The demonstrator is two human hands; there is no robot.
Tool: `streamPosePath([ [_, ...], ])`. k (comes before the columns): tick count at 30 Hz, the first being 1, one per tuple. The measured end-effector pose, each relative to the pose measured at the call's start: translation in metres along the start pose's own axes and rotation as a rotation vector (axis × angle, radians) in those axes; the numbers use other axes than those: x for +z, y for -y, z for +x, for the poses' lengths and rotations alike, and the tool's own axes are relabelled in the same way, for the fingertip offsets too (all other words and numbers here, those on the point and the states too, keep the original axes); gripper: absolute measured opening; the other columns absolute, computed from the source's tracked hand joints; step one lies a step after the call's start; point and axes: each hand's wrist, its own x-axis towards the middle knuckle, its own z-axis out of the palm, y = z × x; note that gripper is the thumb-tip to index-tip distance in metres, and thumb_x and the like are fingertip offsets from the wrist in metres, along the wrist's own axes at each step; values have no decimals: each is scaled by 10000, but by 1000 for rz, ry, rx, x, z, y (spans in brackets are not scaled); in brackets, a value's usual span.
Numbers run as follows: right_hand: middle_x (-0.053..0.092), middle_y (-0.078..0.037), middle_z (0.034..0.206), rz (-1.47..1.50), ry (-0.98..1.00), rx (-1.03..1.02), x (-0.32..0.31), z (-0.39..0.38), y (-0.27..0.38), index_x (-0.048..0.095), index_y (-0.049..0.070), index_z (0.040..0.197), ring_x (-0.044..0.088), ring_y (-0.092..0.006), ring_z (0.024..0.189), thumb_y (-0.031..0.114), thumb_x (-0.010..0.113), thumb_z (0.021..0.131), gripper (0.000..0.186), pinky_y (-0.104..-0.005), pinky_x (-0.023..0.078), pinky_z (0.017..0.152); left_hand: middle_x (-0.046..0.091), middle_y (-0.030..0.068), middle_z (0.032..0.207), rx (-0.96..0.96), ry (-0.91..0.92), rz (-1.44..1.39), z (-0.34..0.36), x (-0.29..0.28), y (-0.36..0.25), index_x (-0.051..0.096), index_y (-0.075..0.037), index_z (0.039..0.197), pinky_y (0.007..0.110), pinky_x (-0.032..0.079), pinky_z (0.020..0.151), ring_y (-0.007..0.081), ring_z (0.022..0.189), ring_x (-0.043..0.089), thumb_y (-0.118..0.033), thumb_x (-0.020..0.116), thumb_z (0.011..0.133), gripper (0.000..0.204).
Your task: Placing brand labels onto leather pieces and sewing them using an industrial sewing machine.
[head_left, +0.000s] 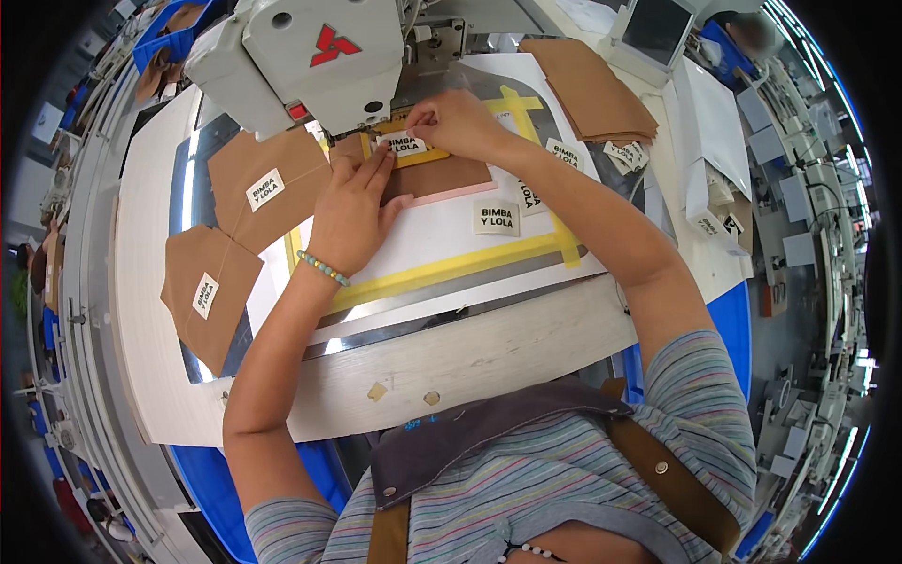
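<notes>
Under the head of a white industrial sewing machine (324, 56), a small white printed label (404, 144) lies in a yellow-edged frame (420, 158) over a brown piece (442, 179). My left hand (355, 211) rests flat on the work, its fingertips at the label's left end and its thumb spread apart. At the label's upper right, my right hand (460, 127) has thumb and forefinger pinched together. Whatever is between those fingertips is too small to make out. The needle area is partly hidden behind the machine head.
Brown pieces with labels (268, 183) lie to the left. A white sheet edged with yellow tape (442, 268) spans the table, with a loose label (496, 218) on it. Stacked brown pieces (592, 89) lie at the far right, near a white box (709, 141) and a screen (655, 28).
</notes>
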Motion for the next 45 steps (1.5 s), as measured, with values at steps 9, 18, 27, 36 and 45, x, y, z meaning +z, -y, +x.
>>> streamPosePath([
  [9, 696, -106, 1340, -192, 68, -251, -26, -9, -8, 817, 119, 1113, 686, -323, 1133, 131, 664, 925, 243, -425, 554, 971, 595, 101, 1529, 6, 1, -148, 2, -2, 18, 626, 11, 1412, 419, 495, 1072, 346, 1143, 563, -252, 752, 948, 548],
  [18, 668, -36, 1444, -505, 108, -608, -32, -41, -24, 739, 70, 1288, 574, -265, 1347, 18, 601, 919, 398, -389, 525, 1103, 589, 109, 1532, 63, 37, -137, 5, -3, 28, 627, 17, 1382, 424, 492, 1075, 357, 1151, 559, -218, 760, 938, 520],
  [27, 709, -98, 1202, -560, 122, -646, -20, -26, -9, 736, 27, 1126, 621, -278, 1246, 47, 616, 904, 253, -392, 535, 1055, 633, 104, 1457, 134, 47, -41, 10, -8, 32, 610, -8, 1392, 439, 500, 1071, 359, 1161, 575, -228, 754, 941, 522],
  [36, 674, -38, 1400, -345, 151, -537, -1, -24, -4, 737, 109, 1298, 617, -276, 1270, 17, 596, 932, 403, -399, 556, 1044, 663, 102, 1399, 129, 34, -110, 8, -12, 34, 672, 7, 1310, 428, 513, 1047, 334, 1168, 593, -197, 739, 934, 434],
  [45, 632, -11, 1499, -434, 139, -591, 3, -23, -4, 735, 125, 1325, 586, -271, 1292, -41, 584, 904, 477, -377, 527, 1092, 686, 123, 1367, 61, -41, -170, 0, -13, 38, 677, 1, 1307, 440, 524, 1025, 357, 1167, 613, -103, 738, 934, 392],
])
